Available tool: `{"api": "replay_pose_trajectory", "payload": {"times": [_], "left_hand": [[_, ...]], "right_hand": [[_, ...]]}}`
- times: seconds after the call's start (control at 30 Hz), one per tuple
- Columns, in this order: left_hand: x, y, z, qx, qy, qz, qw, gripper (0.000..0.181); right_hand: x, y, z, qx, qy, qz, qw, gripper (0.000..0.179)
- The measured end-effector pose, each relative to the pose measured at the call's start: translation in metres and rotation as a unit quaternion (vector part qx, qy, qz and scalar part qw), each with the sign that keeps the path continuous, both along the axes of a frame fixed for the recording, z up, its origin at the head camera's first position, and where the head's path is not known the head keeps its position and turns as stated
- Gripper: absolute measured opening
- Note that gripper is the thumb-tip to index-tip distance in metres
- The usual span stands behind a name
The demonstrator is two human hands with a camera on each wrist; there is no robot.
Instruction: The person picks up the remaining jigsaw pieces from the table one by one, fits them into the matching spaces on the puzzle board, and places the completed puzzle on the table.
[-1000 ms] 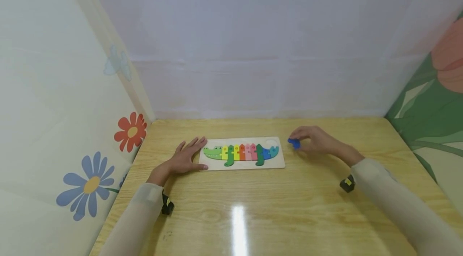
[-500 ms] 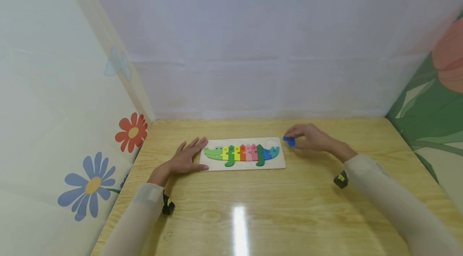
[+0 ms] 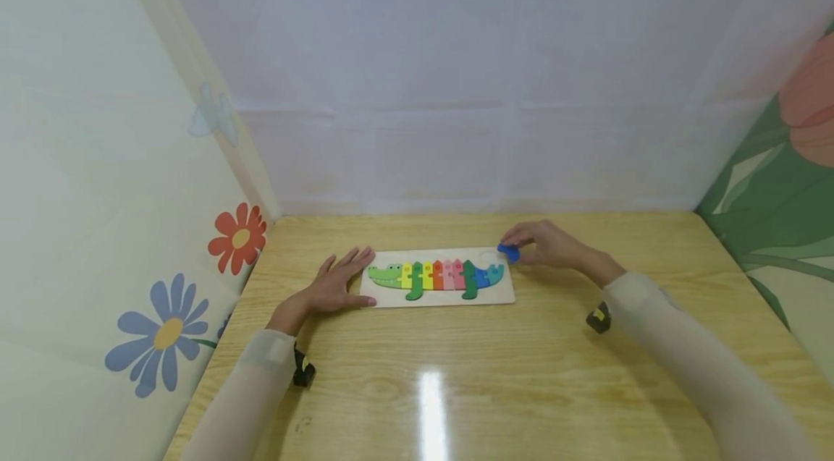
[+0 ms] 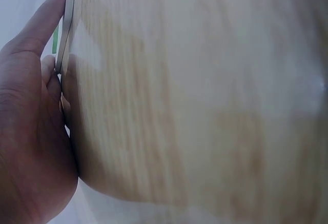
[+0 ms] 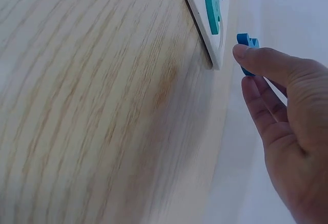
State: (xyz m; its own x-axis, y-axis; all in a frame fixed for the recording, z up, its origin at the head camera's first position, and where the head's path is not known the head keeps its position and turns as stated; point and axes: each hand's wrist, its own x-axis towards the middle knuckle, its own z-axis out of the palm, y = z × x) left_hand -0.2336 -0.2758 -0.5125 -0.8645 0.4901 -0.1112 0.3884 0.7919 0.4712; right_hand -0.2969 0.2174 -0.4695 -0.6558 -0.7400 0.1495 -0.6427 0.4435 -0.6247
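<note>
A wooden puzzle board (image 3: 417, 300) lies on the table, filled with a row of coloured pieces that form a crocodile (image 3: 438, 276). My left hand (image 3: 334, 286) rests with spread, straight fingers on the board's left end; in the left wrist view its thumb (image 4: 43, 21) lies along the board edge. Between thumb and fingertips my right hand (image 3: 550, 247) pinches a small blue puzzle piece (image 3: 509, 252) over the board's upper right corner. In the right wrist view the blue piece stays above the board surface, near the teal tail piece (image 5: 211, 6).
The wood-grain table (image 3: 423, 345) stretches in front of the board. A pale cloth wall (image 3: 417, 85) stands behind it, and flower-printed panels (image 3: 163, 334) flank both sides. Black wrist devices (image 3: 599, 318) hang under both wrists.
My right hand has moved left with the blue puzzle piece, from beside the board to over its upper right corner. The left hand has stayed in place.
</note>
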Motion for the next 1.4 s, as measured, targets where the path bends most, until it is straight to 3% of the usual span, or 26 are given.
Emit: {"api": "replay_pose_trajectory", "payload": {"times": [0.4, 1.4], "left_hand": [[0.001, 0.000, 0.001, 0.003, -0.003, 0.003, 1.0000, 0.104], [0.002, 0.001, 0.002, 0.006, -0.004, 0.005, 1.0000, 0.104]], "right_hand": [[-0.006, -0.012, -0.004, 0.004, -0.019, 0.006, 0.9998, 0.038], [-0.015, -0.029, -0.005, 0.077, -0.006, 0.020, 0.9968, 0.037]]}}
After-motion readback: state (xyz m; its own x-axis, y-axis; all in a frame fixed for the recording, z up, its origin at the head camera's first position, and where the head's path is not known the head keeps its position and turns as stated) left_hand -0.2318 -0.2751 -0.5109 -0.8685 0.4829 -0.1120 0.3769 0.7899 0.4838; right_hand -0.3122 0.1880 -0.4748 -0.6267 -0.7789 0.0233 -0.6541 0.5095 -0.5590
